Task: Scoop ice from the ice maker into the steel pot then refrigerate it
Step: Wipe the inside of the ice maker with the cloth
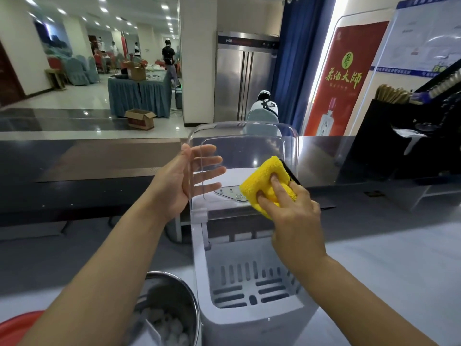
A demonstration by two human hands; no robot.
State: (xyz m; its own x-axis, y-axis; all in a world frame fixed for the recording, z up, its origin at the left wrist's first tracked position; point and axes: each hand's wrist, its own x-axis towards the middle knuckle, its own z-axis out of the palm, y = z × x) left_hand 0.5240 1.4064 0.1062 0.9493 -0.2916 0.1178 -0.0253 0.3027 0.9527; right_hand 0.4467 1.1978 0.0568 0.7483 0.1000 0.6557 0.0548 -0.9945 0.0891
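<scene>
The white ice maker point(252, 318) stands in front of me with its clear lid point(249, 143) raised upright. Its slotted basket point(249, 285) holds no ice that I can see. My left hand point(179, 178) is flat behind the lid's left edge, fingers straight against it. My right hand point(289, 211) grips a folded yellow cloth point(267, 181) and presses it on the inner face of the lid. The steel pot point(172, 290) sits at the lower left beside the machine, with ice cubes point(164, 323) inside.
A red rim point(17, 325) shows at the bottom left. A dark counter point(74, 196) runs behind the ice maker. A steel refrigerator point(244, 81) stands across the room. A person sits on a chair in front of it. Black boxes point(399, 136) fill the right side.
</scene>
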